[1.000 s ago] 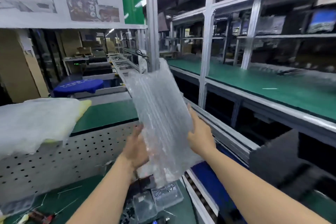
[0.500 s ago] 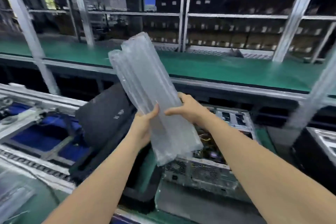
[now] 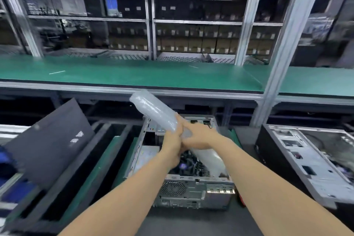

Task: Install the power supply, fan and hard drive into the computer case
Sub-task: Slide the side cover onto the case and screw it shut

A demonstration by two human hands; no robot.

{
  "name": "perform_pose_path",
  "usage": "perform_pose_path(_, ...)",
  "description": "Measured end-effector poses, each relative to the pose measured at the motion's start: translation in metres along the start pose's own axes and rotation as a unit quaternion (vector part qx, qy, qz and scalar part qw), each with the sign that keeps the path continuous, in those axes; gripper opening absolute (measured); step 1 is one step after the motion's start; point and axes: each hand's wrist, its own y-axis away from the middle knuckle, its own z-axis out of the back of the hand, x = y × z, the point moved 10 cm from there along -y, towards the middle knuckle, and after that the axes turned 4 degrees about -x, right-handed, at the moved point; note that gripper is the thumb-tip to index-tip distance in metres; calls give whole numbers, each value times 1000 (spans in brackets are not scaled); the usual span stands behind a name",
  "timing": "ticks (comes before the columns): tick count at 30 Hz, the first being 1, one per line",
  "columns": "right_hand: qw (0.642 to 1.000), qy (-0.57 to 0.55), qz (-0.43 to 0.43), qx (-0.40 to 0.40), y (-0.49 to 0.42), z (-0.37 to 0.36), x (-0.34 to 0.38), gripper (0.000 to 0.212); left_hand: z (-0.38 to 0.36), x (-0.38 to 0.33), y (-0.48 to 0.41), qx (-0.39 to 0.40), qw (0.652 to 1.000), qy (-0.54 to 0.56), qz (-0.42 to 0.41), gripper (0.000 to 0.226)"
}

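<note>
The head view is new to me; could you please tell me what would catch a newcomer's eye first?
First comes the clear air-cushion sleeve at centre, gripped by the left hand and right hand and slanting above the open computer case. After that, a black panel leans at the left, and a second open case lies at the right.

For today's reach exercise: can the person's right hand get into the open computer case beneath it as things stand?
Probably not yet. The right hand is right above the computer case, but it and the left hand both grip the air-cushion bag, which slants across the opening.
</note>
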Motion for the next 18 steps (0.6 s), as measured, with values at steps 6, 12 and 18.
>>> perform_pose_path(6,993,-27,-40,103,-26,-15,-18,123,5,49,-13,63,981,128,129,52)
perform_pose_path(12,992,86,-13,92,-46,-14,-28,125,28,40,-31,83,952,-268,121,57)
perform_pose_path(18,986,138,57,72,-39,-16,-35,123,40,-76,-81,72,688,-663,-286,42)
